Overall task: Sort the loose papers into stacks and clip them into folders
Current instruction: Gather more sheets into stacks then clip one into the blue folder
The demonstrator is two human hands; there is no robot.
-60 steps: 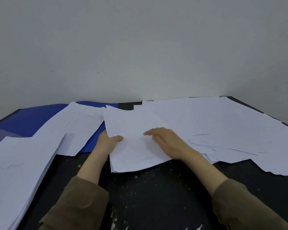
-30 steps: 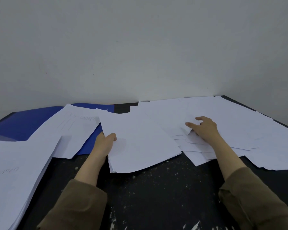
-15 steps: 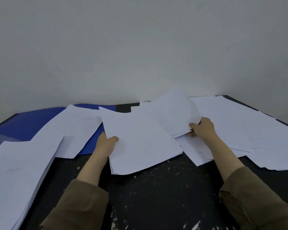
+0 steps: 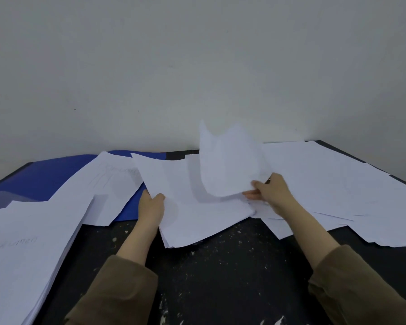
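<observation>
The right hand [image 4: 271, 192] pinched a few white sheets [image 4: 230, 160] by their near edge, and they stood up and curled over the table [image 4: 220, 266]. The left hand [image 4: 151, 207] held the left side of a small stack [image 4: 197, 214] in the middle, thumb on top — the stack lay flat. More loose papers [image 4: 337, 184] were spread out on the right, partly under the right hand. A big pile [image 4: 26, 249] sat at the left (with some faint writing on it). A blue folder [image 4: 45, 177] lay behind, under another sheet [image 4: 108, 184].
</observation>
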